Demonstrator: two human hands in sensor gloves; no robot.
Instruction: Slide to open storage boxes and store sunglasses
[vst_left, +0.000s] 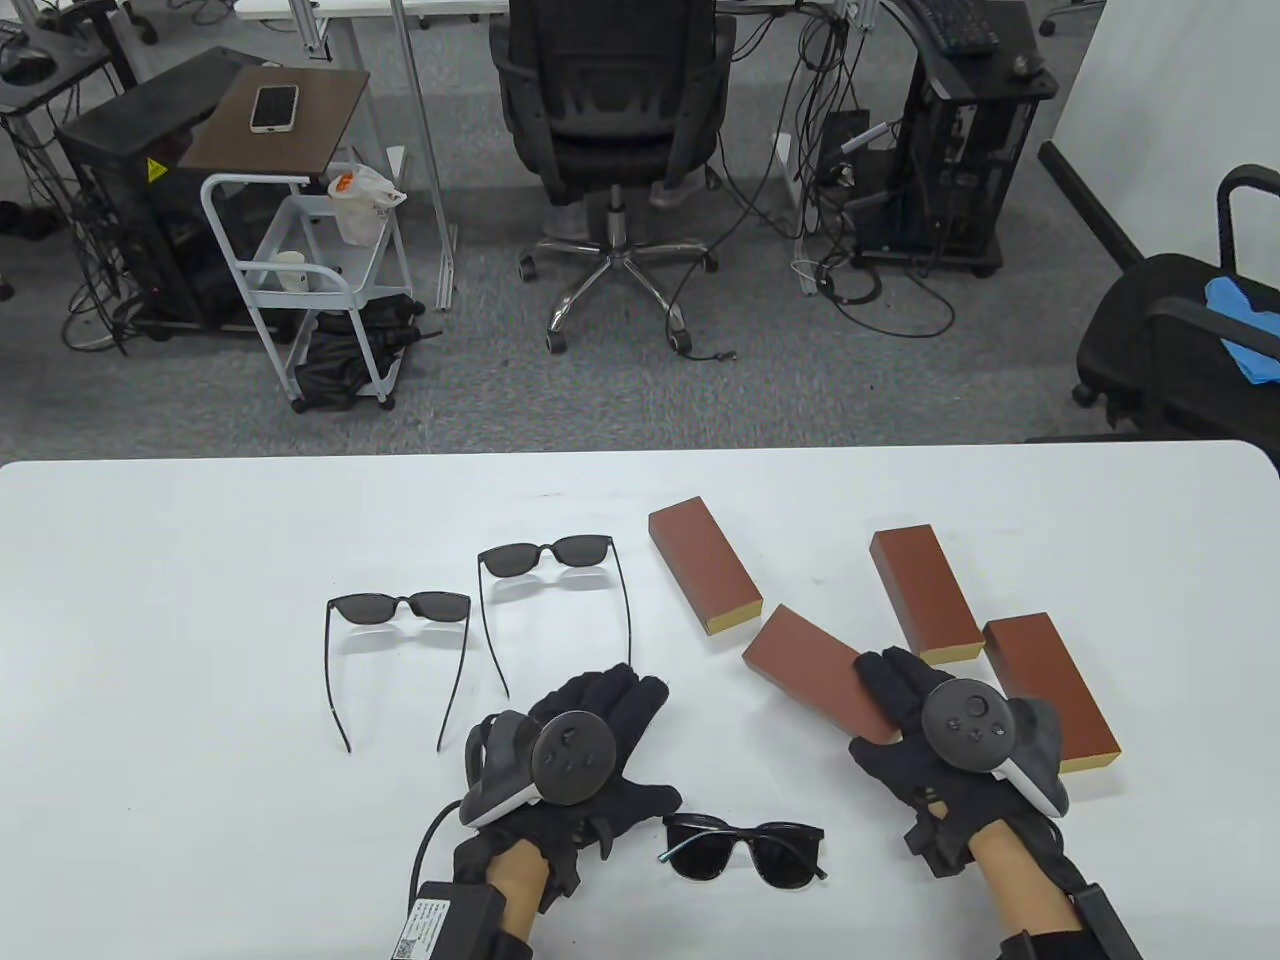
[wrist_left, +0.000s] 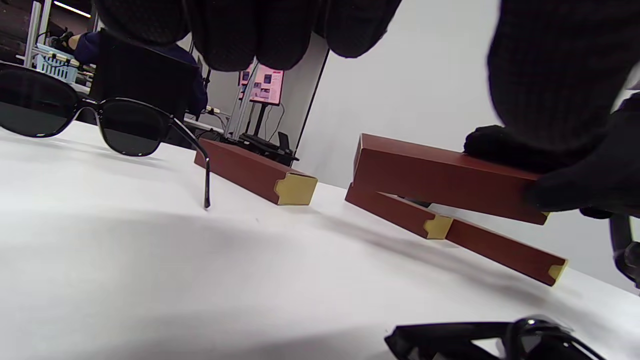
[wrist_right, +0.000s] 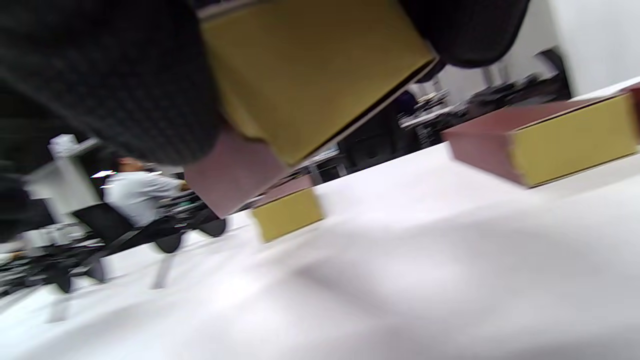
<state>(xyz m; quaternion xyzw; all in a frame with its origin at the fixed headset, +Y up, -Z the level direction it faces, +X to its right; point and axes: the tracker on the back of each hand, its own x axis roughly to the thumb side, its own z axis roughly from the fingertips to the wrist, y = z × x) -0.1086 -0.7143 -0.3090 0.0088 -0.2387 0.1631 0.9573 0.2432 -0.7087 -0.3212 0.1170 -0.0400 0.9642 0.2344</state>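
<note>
With our right hand (vst_left: 935, 735) gripping the lifted storage box (vst_left: 815, 685) and our left hand (vst_left: 580, 745) relaxed and empty beside it, we feared its inner tray sliding out and dropping onto the bench (vst_left: 200, 800).

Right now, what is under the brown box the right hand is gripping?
The box is lifted in the right hand; below it lie bare table and, beyond, another box. Its inside is hidden: closed.
</note>
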